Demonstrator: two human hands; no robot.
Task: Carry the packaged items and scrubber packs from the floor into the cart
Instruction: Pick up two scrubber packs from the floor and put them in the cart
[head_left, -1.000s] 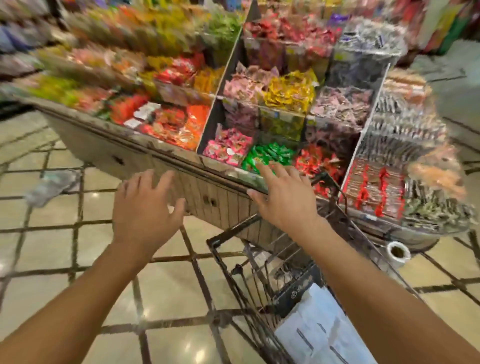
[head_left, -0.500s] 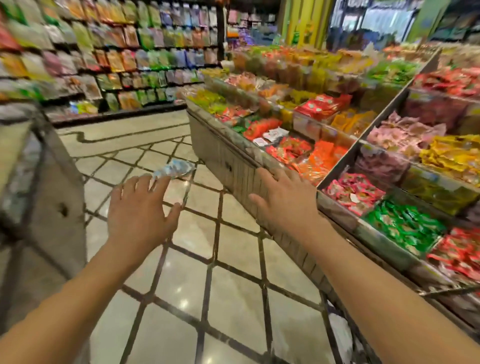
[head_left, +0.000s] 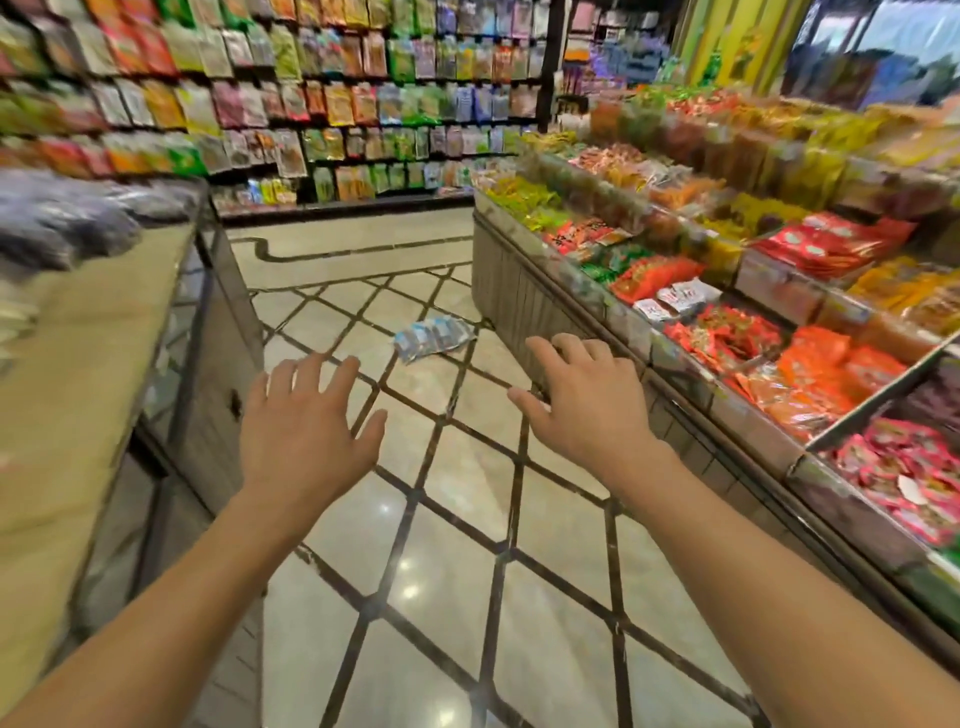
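A pale blue and white package (head_left: 434, 338) lies flat on the tiled floor in the aisle, close to the corner of the snack display. My left hand (head_left: 306, 421) is stretched forward, palm down, fingers spread, holding nothing, a short way in front of the package. My right hand (head_left: 582, 400) is also out, fingers apart and empty, to the right of the package and near the display's edge. The cart is out of view.
A long snack display (head_left: 727, 332) with bins of coloured packets runs along the right. A tan counter (head_left: 104, 364) stands at the left. Wall shelves (head_left: 311, 104) of hanging packets close the far end. Glossy tiled floor (head_left: 441, 571) stretches between them.
The view has swung left, away from the cart and down the aisle. The package on the floor now lies ahead between my hands. Both hands stay out and empty.
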